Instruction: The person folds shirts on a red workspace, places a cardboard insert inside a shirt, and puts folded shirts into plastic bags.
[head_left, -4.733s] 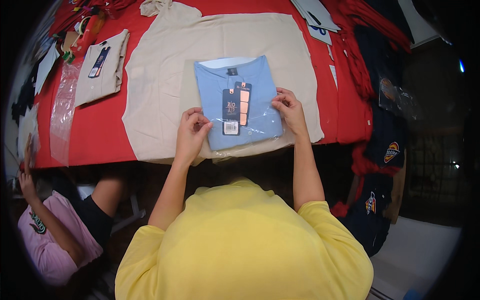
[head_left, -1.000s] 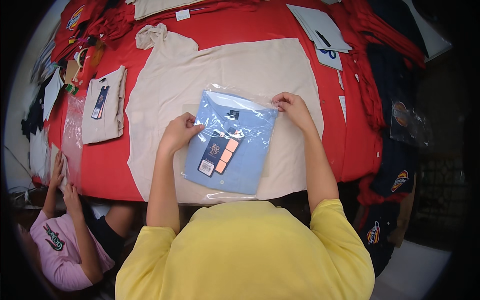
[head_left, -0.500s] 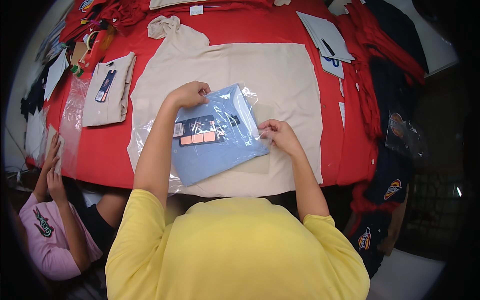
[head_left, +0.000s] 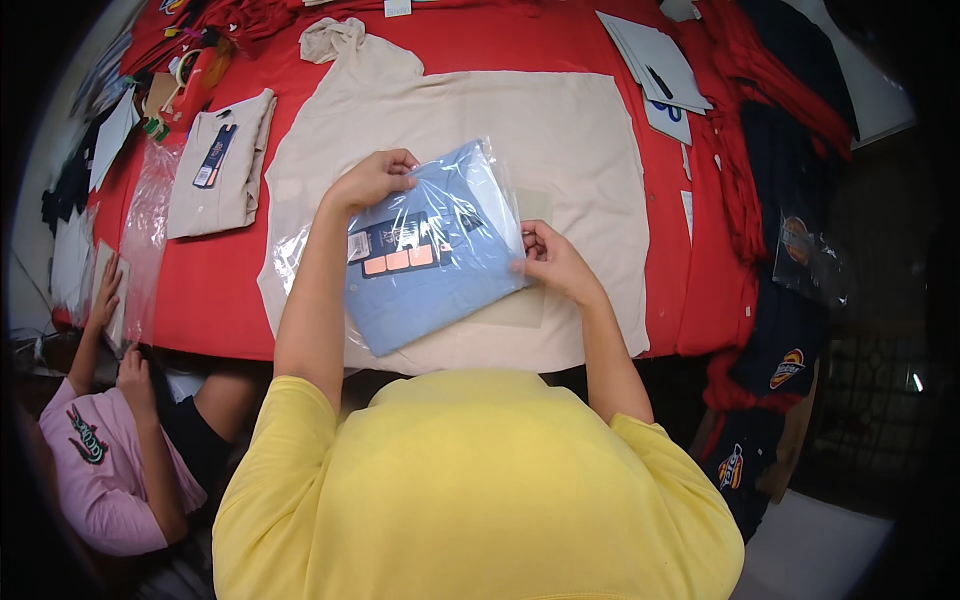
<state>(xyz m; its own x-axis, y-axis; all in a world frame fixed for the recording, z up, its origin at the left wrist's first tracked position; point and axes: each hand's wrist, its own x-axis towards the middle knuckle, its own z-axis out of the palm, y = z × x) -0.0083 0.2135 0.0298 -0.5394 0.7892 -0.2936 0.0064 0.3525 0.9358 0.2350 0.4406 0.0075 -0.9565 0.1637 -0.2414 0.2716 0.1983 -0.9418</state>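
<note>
A folded light blue garment lies tilted inside a clear plastic bag, a dark tag with orange blocks showing through the film. My left hand is closed on the upper left edge of the packet, fingers curled. At its right edge, my right hand pinches the bag between thumb and fingers. Under the packet is a thin beige rectangular sheet, partly covered, on a spread beige cloth.
A folded beige garment with a dark tag lies on the red cloth at left, beside clear film. White sheets with a black pen are at upper right. Red and navy garments hang along the right edge. A co-worker's hand is at lower left.
My right hand has shifted its grip along the bag's right edge, its thumb now over the film. My left hand keeps its hold. The co-worker's nearer hand has moved slightly.
</note>
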